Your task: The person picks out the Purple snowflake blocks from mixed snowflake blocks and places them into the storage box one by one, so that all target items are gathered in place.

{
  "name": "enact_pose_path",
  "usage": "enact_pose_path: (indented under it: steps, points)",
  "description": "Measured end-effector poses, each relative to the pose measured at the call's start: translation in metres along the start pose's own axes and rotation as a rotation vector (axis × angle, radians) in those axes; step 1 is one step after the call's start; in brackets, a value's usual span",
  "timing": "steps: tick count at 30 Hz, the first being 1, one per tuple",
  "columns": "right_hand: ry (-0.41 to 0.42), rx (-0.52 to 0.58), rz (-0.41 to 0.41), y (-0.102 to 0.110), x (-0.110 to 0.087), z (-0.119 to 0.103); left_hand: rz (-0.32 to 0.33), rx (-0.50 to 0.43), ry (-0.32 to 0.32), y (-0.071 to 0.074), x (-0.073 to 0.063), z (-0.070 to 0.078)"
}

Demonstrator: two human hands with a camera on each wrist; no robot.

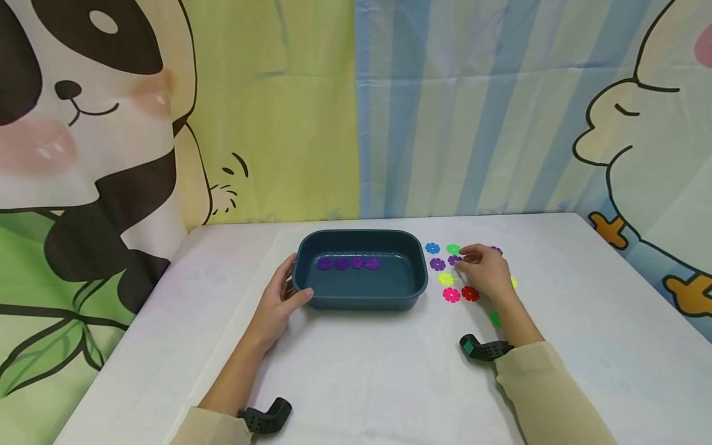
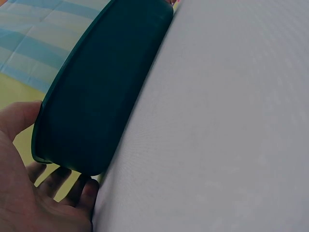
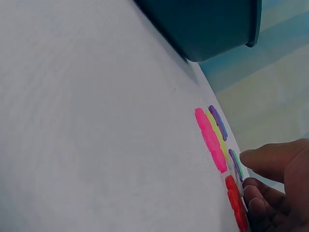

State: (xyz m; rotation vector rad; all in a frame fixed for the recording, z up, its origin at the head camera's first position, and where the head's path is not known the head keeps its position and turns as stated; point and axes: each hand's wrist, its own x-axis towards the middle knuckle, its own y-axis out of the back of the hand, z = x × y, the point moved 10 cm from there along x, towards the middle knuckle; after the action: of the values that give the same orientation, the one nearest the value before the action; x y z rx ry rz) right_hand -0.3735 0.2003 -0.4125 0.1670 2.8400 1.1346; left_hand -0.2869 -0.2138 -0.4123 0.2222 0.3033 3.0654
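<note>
A dark teal plastic tub [image 1: 360,303] stands on the table with several purple notched flower-shaped discs [image 1: 357,262] in a row inside. My left hand [image 1: 280,300] holds its left end, thumb at the front corner and fingers round the outer side; the left wrist view shows the thumb at the rim of the tub [image 2: 91,92]. My right hand [image 1: 485,270] hovers over loose discs right of the tub, thumb and fingertips apart beside a purple disc [image 1: 455,260]. No disc is visibly lifted. In the right wrist view, the thumb of that hand [image 3: 275,183] is near the discs.
Around my right hand lie a blue disc [image 1: 432,248], a green disc [image 1: 453,249], a yellow disc [image 1: 446,279], a pink disc [image 1: 452,295] and a red disc [image 1: 470,293]. More discs are partly hidden behind the hand and forearm. A cartoon curtain [image 1: 311,123] hangs behind the white table [image 1: 378,371].
</note>
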Motion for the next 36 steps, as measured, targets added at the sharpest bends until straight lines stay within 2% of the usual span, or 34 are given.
enact_pose_path:
  steps: [16,21,28,36]
  points:
    - [-0.041,-0.092,0.049,-0.0048,0.0045,0.0012,-0.002,-0.005,-0.004,0.0008,0.0003,0.0003]
    - [-0.057,-0.079,0.053,-0.0047,0.0049,0.0013,-0.003,-0.005,-0.002,0.0018,0.0004,0.0008]
    - [-0.093,-0.041,0.017,-0.0070,0.0037,0.0017,0.002,0.008,0.010,0.0014,0.0004,-0.0018]
    - [-0.055,-0.065,0.038,-0.0050,0.0023,-0.0009,0.000,-0.002,0.001,0.0009,0.0002,-0.0014]
